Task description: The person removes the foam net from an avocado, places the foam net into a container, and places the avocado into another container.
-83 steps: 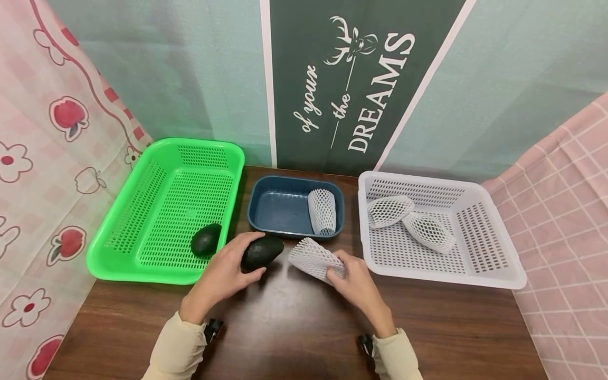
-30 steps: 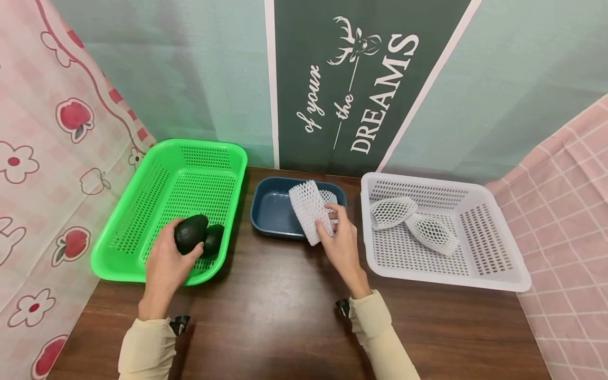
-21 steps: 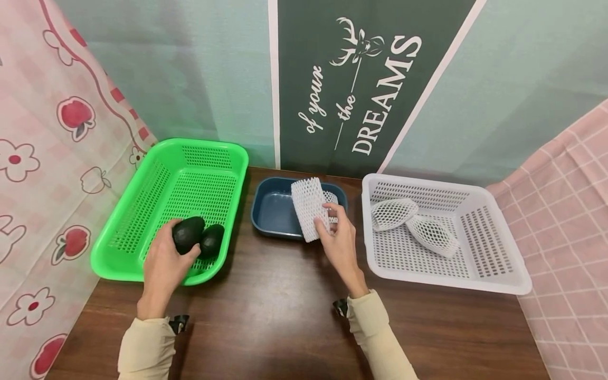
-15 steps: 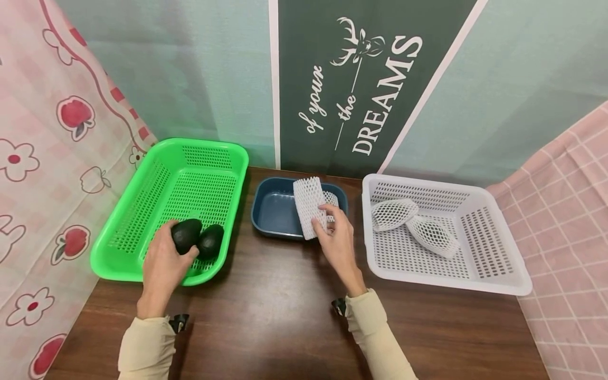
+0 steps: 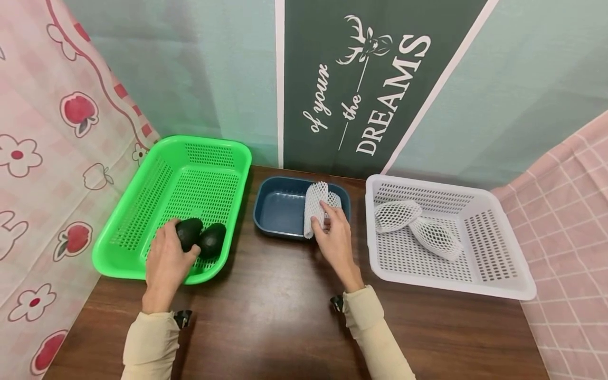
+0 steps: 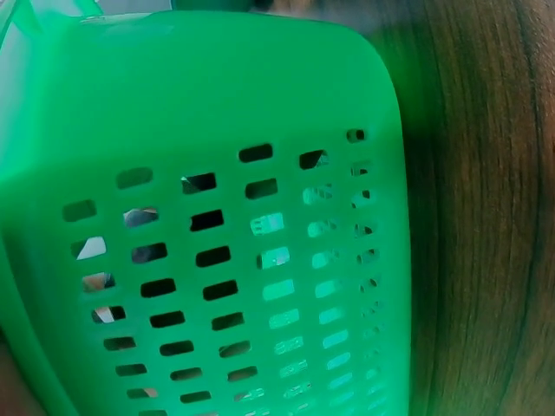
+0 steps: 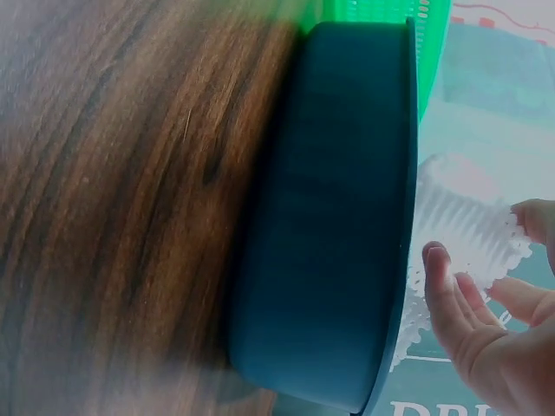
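In the head view, my left hand is inside the green basket, gripping a dark avocado. Against its right side lies a second avocado. My right hand pinches a white foam net sleeve over the right part of the blue container. Behind it another foam net sleeve is partly hidden in the container. The right wrist view has the right hand's fingers against the white netting, beyond the container's wall. The left wrist view is filled by the basket's outer wall, hiding the avocados.
To the right stands a white basket holding two items in white netting. All the containers stand on a brown wooden table. A fabric backdrop rises behind them, with patterned cloths at both sides.
My left hand has carried the avocado from the table leftward and lowered it into the green basket. My right hand has brought the foam net sleeve from the table up over the blue container.
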Motion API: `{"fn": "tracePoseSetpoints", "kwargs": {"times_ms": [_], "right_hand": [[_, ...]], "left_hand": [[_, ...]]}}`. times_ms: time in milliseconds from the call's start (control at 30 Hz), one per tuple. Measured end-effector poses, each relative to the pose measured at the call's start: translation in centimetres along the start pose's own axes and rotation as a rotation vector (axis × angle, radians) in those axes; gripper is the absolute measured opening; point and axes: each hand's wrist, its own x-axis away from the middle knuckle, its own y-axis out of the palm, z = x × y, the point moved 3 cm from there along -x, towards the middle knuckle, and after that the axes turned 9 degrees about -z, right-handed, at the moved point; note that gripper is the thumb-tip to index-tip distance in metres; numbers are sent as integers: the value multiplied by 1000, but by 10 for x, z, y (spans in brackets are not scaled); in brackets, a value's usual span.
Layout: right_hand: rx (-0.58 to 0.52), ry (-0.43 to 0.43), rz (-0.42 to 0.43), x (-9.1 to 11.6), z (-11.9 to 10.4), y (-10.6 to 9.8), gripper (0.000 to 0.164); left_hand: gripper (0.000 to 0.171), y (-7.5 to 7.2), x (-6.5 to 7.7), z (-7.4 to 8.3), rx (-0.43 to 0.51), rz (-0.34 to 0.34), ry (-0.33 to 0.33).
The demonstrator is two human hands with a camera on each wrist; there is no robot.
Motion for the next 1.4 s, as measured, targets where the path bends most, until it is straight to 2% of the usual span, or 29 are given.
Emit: {"fn": "tracePoseSetpoints", "kwargs": {"times_ms": [200,367,533,700,833,1067,1400], "right_hand": [[56,6,-31,-2,2,2,51],[159,-10,-99,-3,5,6,56],[265,-20,-158,-3,6,10,50],[338,13,-207,-1,8,13,47],[348,32,-230,1,9,14,47],[328,44,-200,2,12,11,46],[288,7,-199,6,11,5,44]], "left_hand": [[75,0,-1,0,7,-17,-25],[75,0,-1,-1,7,-27,-43],[75,0,-2,-1,-35,-33,-48],[77,1,-3,-2,-67,-78,-59],[76,1,-4,-2,-89,-108,-55],[70,3,-4,-1,-140,-185,-33],[64,4,-2,0,-141,-139,-16]]}}
